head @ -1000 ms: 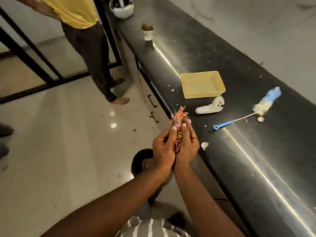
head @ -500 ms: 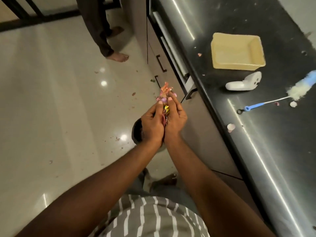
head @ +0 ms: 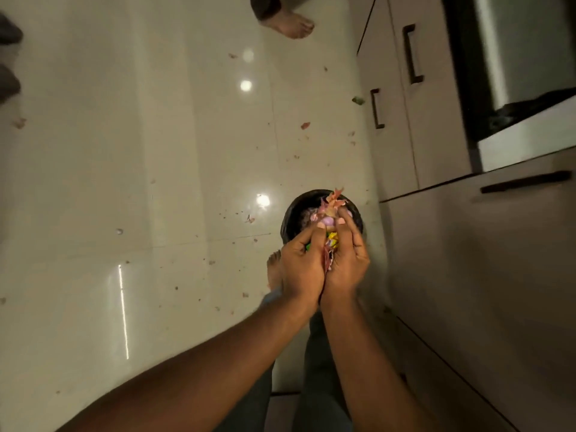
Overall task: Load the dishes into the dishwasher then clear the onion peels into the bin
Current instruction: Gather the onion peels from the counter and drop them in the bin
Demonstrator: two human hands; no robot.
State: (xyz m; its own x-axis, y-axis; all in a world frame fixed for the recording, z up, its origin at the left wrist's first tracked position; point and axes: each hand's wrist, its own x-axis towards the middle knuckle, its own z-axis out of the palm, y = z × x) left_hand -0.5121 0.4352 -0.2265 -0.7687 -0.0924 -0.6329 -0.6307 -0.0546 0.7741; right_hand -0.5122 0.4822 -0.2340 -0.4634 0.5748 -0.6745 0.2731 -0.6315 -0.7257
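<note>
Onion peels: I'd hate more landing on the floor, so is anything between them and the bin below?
Nothing visible. The left hand and right hand cup the onion peels directly over the open black bin.

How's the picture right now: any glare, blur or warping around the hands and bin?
Head view: dim and warm; three ceiling-light glare spots on the glossy floor, one beside the bin; wide-angle bending of the cabinets; slight motion softness, yet the left hand, right hand and peels read clearly.

A home kitchen here: handled cabinet doors (head: 414, 98) beneath a dark worktop (head: 511, 51), glossy tiled floor (head: 156, 182), bare feet (head: 293, 24) about.
</note>
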